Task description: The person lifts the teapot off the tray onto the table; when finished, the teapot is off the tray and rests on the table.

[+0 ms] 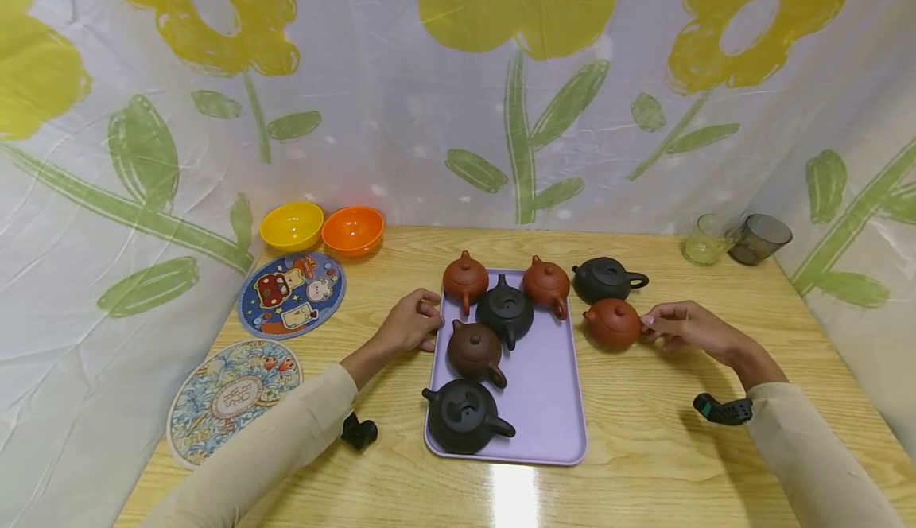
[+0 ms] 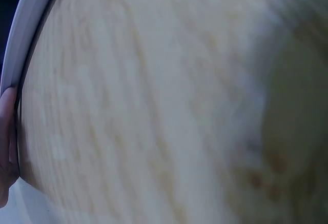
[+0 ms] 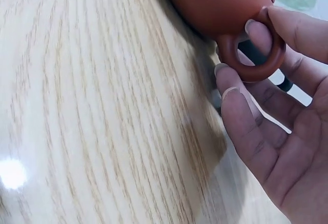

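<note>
My right hand (image 1: pixel 687 328) pinches the loop handle of a reddish-brown clay teapot (image 1: pixel 614 324) to the right of the tray. Close up in the right wrist view, fingertips (image 3: pixel 233 98) lie around and through that handle. At the left rim of a lilac tray (image 1: pixel 547 401), my left hand (image 1: pixel 411 323) holds the edge with bent fingers, partly hidden in the left wrist view. On the tray stand two red teapots (image 1: pixel 466 280), a dark brown teapot (image 1: pixel 475 351) and two black teapots (image 1: pixel 461 417). Another black teapot (image 1: pixel 604 280) stands just behind the pinched one.
Yellow (image 1: pixel 292 227) and orange bowls (image 1: pixel 353 231) stand at the back left. Below them lie a blue round mat (image 1: pixel 292 296) and a floral mat (image 1: pixel 236 397). A clear glass cup (image 1: pixel 704 240) and a dark glass cup (image 1: pixel 760 239) stand at the back right.
</note>
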Tool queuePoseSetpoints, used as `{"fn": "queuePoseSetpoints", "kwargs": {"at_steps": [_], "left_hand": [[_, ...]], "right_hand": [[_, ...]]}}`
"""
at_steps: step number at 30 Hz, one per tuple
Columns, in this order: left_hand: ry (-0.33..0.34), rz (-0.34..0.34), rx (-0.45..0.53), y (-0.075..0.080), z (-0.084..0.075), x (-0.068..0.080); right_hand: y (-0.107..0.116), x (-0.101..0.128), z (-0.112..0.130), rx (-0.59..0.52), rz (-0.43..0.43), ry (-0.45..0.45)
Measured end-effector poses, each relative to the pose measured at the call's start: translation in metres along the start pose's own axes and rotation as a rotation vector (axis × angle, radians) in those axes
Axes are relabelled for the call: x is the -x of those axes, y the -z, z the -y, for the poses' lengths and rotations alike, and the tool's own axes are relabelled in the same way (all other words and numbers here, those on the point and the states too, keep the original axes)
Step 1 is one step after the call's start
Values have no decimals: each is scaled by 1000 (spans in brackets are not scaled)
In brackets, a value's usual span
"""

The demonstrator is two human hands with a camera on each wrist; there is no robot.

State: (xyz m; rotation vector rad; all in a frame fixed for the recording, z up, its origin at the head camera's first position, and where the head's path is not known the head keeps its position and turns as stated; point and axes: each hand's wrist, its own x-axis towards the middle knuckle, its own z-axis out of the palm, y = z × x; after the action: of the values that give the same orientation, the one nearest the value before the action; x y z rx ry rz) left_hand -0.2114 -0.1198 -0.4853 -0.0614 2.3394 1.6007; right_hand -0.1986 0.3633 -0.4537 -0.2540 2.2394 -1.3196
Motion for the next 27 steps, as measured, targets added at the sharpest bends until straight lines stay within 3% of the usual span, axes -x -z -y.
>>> {"fn": "queuePoseSetpoints", "kwargs": {"at_steps": [12, 19, 27], "left_hand": [[6, -1, -28, 1, 1, -1], [13, -2, -22, 0, 0, 0], [-7, -1, -21, 0, -1, 2]], "right_hand": [[-2, 1, -2, 12, -43, -22], [0, 8, -2, 4, -148, -31], [1, 19, 6, 8, -266, 60]]}}
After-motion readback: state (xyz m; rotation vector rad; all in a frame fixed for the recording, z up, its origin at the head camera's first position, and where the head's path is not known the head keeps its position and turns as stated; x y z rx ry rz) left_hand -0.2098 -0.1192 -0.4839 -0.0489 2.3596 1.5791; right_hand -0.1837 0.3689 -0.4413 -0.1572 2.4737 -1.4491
